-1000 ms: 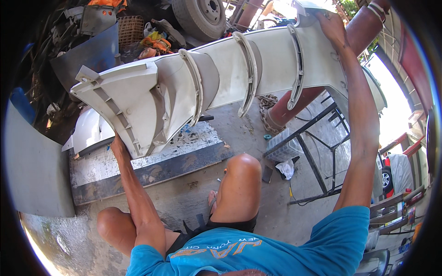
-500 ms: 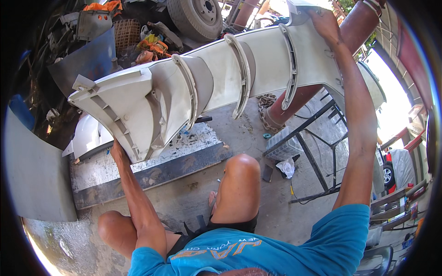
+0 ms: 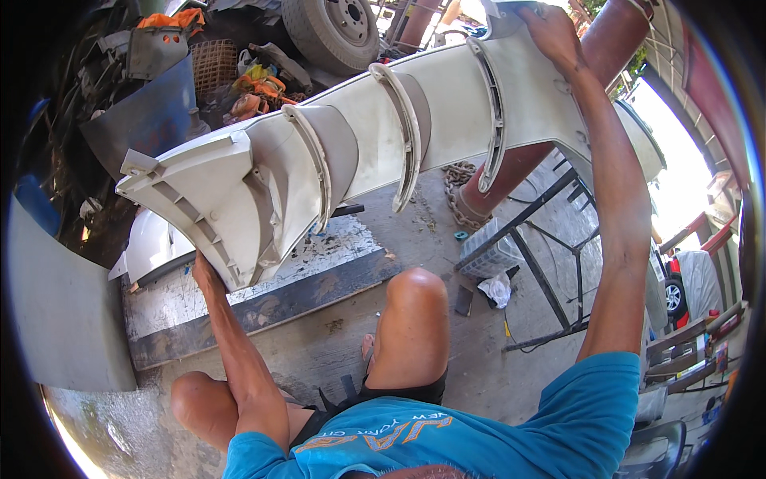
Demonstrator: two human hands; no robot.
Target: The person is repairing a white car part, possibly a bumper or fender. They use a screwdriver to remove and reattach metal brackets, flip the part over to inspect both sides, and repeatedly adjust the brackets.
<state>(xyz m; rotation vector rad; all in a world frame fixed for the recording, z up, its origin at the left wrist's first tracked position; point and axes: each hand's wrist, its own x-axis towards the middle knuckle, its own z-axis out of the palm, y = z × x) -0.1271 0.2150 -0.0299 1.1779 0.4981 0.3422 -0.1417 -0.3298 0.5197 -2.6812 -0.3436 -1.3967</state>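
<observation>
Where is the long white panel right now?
In the head view, the panel slants from left to upper right, with the left hand at its lower left edge and the right hand at its upper right.

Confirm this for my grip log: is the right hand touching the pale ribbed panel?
Touching: the head view shows the right hand gripping the pale ribbed panel at its upper right end.
</observation>
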